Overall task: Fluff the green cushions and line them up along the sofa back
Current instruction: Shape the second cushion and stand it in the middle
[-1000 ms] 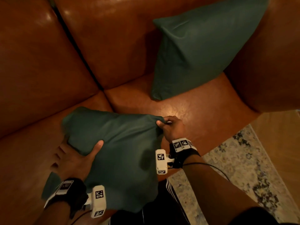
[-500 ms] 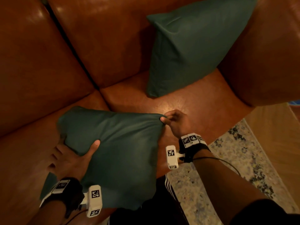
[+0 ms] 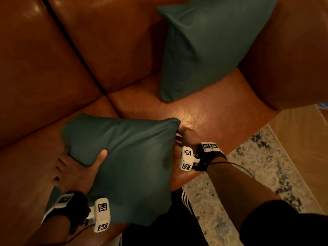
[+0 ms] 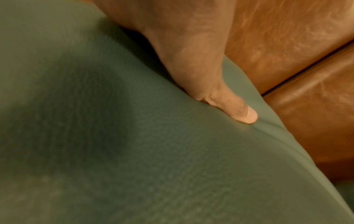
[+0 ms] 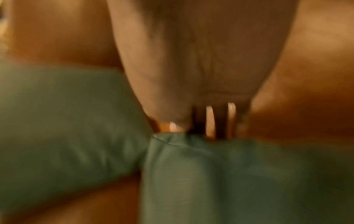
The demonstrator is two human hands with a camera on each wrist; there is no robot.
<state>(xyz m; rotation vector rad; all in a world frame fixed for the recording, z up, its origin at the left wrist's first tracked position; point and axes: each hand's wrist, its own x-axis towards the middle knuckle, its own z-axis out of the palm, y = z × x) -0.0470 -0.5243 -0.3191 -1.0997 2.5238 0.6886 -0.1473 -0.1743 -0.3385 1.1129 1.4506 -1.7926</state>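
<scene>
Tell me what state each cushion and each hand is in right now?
Near cushion: held up over the sofa seat by both hands.
Far cushion: propped upright against the sofa back, untouched.
Left hand: grips the near cushion's left edge, thumb on top.
Right hand: pinches its right corner.

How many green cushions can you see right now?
2 whole ones. One cushion is gripped by the left hand and right hand over the seat. The other leans against the sofa back. A green sliver by the left wrist may be a third.
</scene>
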